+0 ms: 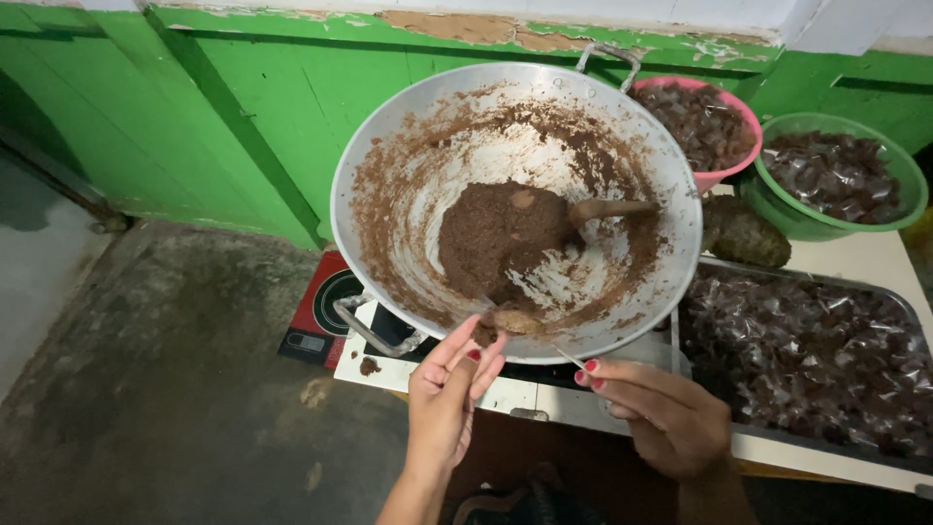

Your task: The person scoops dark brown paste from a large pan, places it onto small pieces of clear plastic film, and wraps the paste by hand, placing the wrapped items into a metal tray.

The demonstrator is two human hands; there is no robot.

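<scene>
A large metal wok [389,146] stands tilted on a stove, smeared with brown paste and holding a mound of brown paste [501,233] with a wooden spoon [612,208] stuck in it. My left hand [449,399] is at the wok's near rim, its fingertips pinching a small lump of the paste [510,321]. My right hand [661,413] is just right of it, below the rim, holding a thin clear wrapper [569,358] between its fingers.
A pink bowl [724,175] and a green bowl [826,226] of wrapped dark sweets stand at the back right. A metal tray [909,306] of the same wrapped pieces lies to the right. A red and black stove [316,316] sits under the wok. Green wall behind, concrete floor left.
</scene>
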